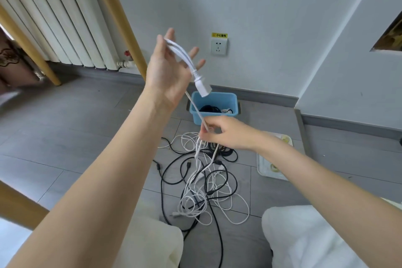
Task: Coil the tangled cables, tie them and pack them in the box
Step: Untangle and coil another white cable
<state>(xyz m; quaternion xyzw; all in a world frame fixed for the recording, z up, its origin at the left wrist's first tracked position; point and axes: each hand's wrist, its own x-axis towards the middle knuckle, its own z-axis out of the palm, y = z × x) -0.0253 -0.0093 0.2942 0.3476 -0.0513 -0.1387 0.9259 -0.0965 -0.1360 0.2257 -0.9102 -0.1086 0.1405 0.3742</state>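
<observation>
A blue plastic box stands on the grey tiled floor against the pale wall, just under a white wall socket, and holds a coiled black cable with something white beside it. In front of the box, toward the person, lies a tangled heap of black and white cables, spreading between the knees in pale trousers. Right of the heap sits a flat white tray; far left of the box a white ribbed radiator stands behind light wooden furniture legs. The left hand is raised above the box with fingers spread and relaxed, a thick white power cable draped across its palm, the connector hanging just over the box rim. The cable runs down to the right hand, whose grip pinches it narrowly between thumb and fingers directly in front of the box, above the heap, strands trailing from it into the tangle
</observation>
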